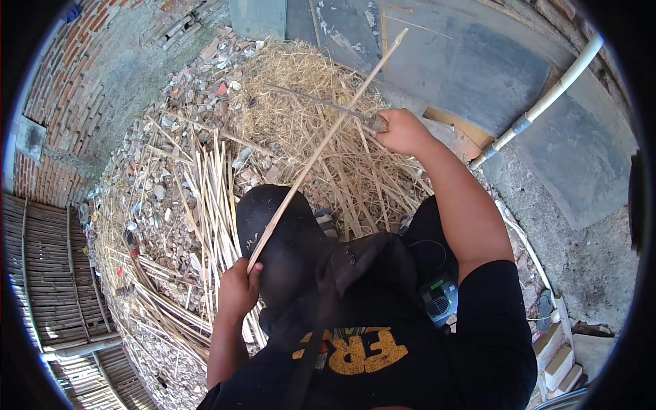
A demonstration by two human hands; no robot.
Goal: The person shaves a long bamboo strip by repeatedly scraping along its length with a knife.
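Note:
My left hand [239, 287] is closed around the lower end of a long, pale bamboo strip [307, 167]. The strip slants up and away to the right, passing over my dark-clad left knee [270, 219]. My right hand [404, 131] grips the short handle of a knife [321, 101], whose long, thin blade points left. Blade and strip cross near the handle; whether they touch, I cannot tell. Under both lies a heap of curly tan shavings [294, 75], with loose strips nearer my feet.
A bundle of split strips [212, 184] lies left of my knee on rubble-strewn ground [160, 184]. Grey panels [471, 68] and a white pipe [547, 102] stand at the right. A brick wall [75, 96] and a bamboo-slat screen [51, 266] bound the left.

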